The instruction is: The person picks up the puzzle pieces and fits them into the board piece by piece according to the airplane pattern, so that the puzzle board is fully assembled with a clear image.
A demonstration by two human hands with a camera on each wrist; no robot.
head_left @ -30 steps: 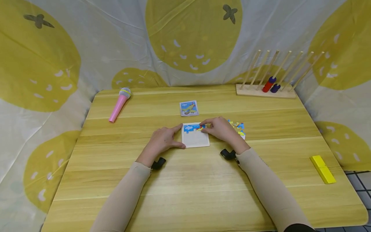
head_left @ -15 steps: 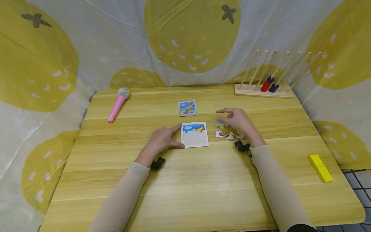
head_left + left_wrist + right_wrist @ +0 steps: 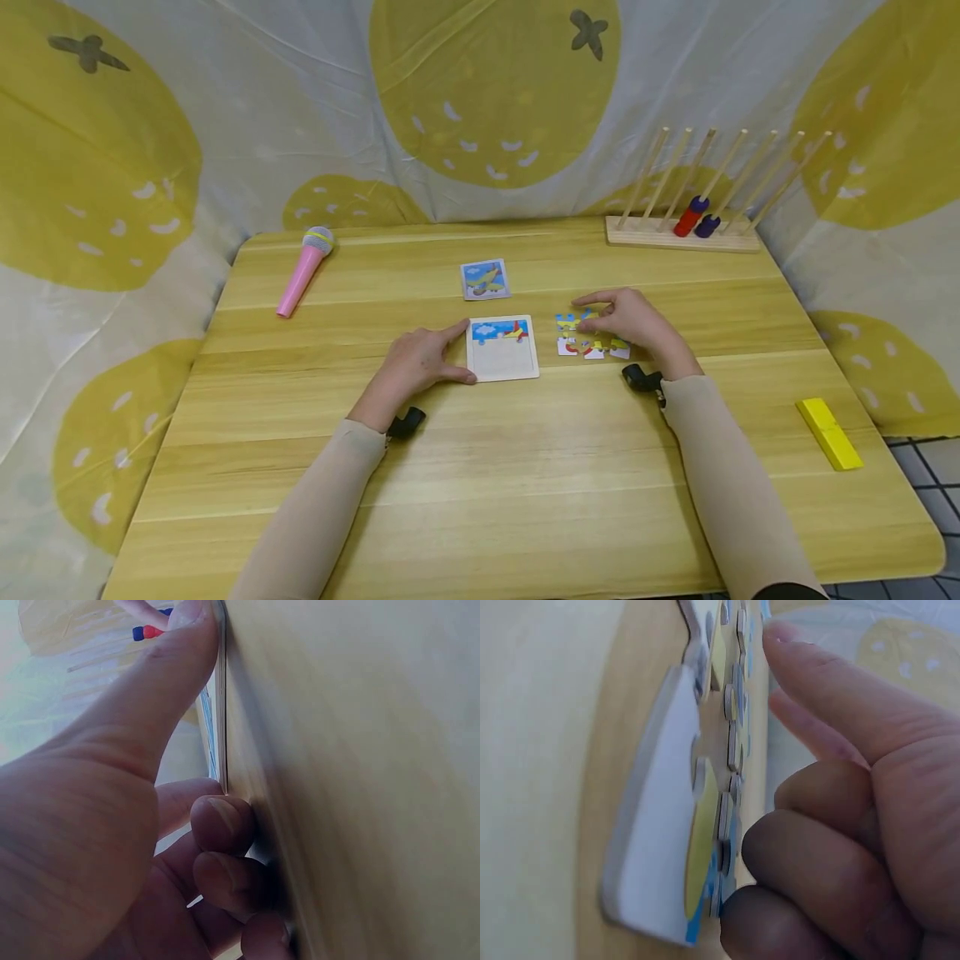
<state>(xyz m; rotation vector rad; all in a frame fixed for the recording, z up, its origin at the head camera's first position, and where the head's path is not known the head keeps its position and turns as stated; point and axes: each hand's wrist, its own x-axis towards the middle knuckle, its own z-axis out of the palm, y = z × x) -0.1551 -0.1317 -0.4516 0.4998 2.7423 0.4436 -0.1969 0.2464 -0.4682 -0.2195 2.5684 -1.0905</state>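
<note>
My left hand point(image 3: 420, 358) grips the white puzzle board point(image 3: 502, 362) at its left side, index finger by the far corner and thumb by the near one. Blue sky pieces with a red-and-yellow part fill the board's top strip. In the left wrist view the board's edge point(image 3: 221, 727) runs beside the thumb of the hand point(image 3: 90, 825). Over the loose pieces point(image 3: 594, 353) right of the board is my right hand point(image 3: 636, 322), thumb and index apart. Its other fingers are bent in the right wrist view, beside a white-and-yellow piece point(image 3: 652, 817).
A picture card with a yellow plane point(image 3: 485, 280) lies behind the board. The pink microphone point(image 3: 302, 275) is at the back left, the wooden peg rack point(image 3: 682, 237) at the back right. Yellow blocks point(image 3: 829, 433) lie near the right edge of the table point(image 3: 495, 500).
My right hand has left the board's top right and moved right to the loose pieces, then slightly farther right. My left hand has stayed at the board.
</note>
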